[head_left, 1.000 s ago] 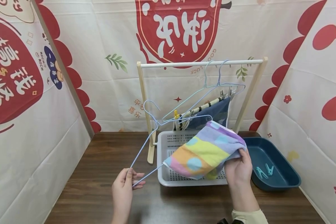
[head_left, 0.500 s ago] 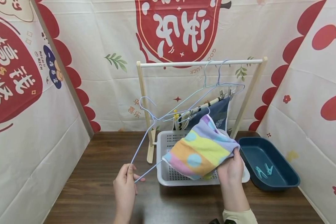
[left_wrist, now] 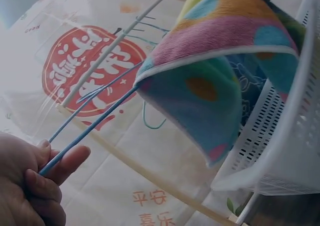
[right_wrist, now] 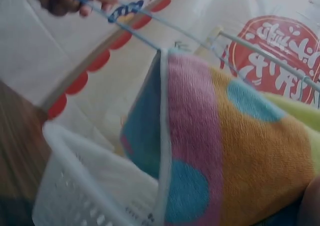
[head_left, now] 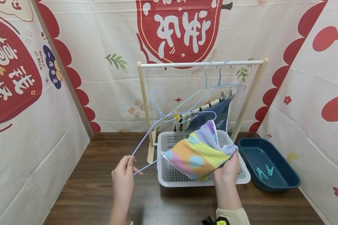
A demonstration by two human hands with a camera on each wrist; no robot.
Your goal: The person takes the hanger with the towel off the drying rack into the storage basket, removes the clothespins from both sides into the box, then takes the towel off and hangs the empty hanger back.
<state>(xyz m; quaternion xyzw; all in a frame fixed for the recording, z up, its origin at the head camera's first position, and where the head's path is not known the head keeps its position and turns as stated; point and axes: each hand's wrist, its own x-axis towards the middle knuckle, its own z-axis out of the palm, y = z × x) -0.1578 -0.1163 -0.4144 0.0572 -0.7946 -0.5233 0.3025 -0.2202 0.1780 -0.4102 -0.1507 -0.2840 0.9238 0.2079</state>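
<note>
My left hand [head_left: 124, 175] grips one end of a light blue wire hanger [head_left: 161, 118], its hook pointing up and away from me. A striped and spotted towel [head_left: 200, 153] in orange, yellow, pink and purple is draped over the hanger's lower bar. At the towel's right end, my right hand [head_left: 228, 168] holds the cloth from below, with its fingers mostly hidden under it. In the left wrist view the bar [left_wrist: 95, 128] runs from the left hand [left_wrist: 35, 186] into the fold of the towel [left_wrist: 210, 40]. The towel hangs above a grey basket [head_left: 163, 179].
Behind the basket stands a rack [head_left: 186, 65] with two wire hangers [head_left: 206, 75] on its rail. A dark blue cloth [head_left: 211, 117] hangs there, with metal clips and a yellow clip [head_left: 176, 115]. On the right, a dark blue basin [head_left: 284, 178] holds two teal clothespins [head_left: 261, 173].
My right hand has drawn the towel's end left and slightly down over the basket. The hanger's hook swung left, then back right and up. My left hand has risen a little.
</note>
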